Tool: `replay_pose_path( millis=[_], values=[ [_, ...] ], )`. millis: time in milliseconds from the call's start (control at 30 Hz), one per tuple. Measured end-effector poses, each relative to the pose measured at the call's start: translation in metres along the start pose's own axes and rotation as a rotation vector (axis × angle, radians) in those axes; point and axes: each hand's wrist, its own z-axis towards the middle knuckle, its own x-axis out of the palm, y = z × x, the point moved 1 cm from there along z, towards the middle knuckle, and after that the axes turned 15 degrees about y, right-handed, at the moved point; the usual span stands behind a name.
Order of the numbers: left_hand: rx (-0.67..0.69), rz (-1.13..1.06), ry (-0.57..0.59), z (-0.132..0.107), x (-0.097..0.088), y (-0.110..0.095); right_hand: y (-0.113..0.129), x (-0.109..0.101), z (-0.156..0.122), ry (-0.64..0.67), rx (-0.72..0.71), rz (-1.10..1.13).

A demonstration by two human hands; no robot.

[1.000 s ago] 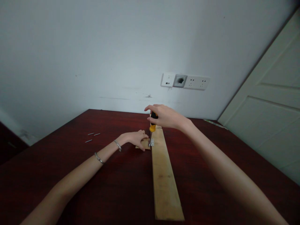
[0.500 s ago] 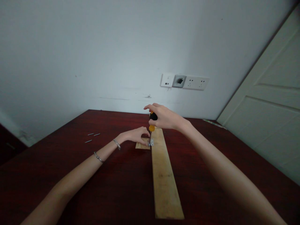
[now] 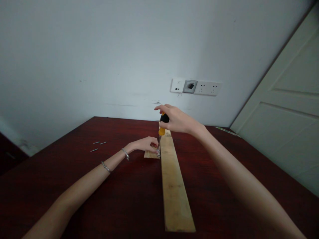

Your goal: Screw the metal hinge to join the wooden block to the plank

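Observation:
My right hand is closed round the black and yellow handle of a screwdriver, its shaft slanting down to a small metal hinge. My left hand has thumb and fingers pinched at that hinge, beside the screwdriver's tip. Under the left fingers lies a short wooden piece, against the left side of a long wooden plank. The fingers partly cover the hinge, and the exact contact of the tip is hidden.
Several thin metal screws or nails lie on the dark red table at the left. A pale strip lies at the back right edge. Behind the table is a wall with sockets; a white door stands at the right.
My right hand and the screwdriver have risen slightly. The hinge's plate, flat on the plank's edge before, now looks folded up to the left, and my left fingers have closed on it.

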Motion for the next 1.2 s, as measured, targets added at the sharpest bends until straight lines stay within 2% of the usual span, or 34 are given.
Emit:
replay_pose_path(
  millis=[133,267,433,567,667,800,900,967,1067,1200],
  values=[
    [0.075,-0.089,0.023,0.0,-0.001,-0.004,0.0,-0.003,-0.002,-0.019,0.011,0.004],
    [0.045,-0.095,-0.017,0.0,-0.002,-0.003,0.0,-0.009,-0.007,-0.081,0.0,-0.001],
    [-0.03,-0.049,-0.102,-0.005,-0.01,0.002,-0.003,-0.029,-0.019,-0.345,-0.025,0.034],
    [-0.055,-0.027,-0.197,-0.02,-0.023,0.006,-0.02,-0.04,-0.025,-0.56,-0.007,0.288],
    [-0.147,0.003,-0.242,-0.044,-0.036,0.013,-0.04,-0.035,-0.022,-0.659,0.007,0.513],
    [-0.306,0.055,-0.255,-0.096,-0.052,0.026,-0.065,-0.006,-0.015,-0.695,0.118,0.779],
    [-0.465,0.108,-0.283,-0.146,-0.064,0.037,-0.082,0.029,-0.009,-0.571,0.245,0.931],
    [-0.594,0.142,-0.278,-0.181,-0.068,0.046,-0.094,0.055,-0.006,-0.486,0.361,0.899],
    [-0.759,0.155,-0.206,-0.229,-0.067,0.062,-0.115,0.095,-0.001,-0.313,0.482,0.777],
    [-0.899,0.137,-0.147,-0.273,-0.054,0.078,-0.132,0.135,0.003,-0.135,0.545,0.678]
  ],
)
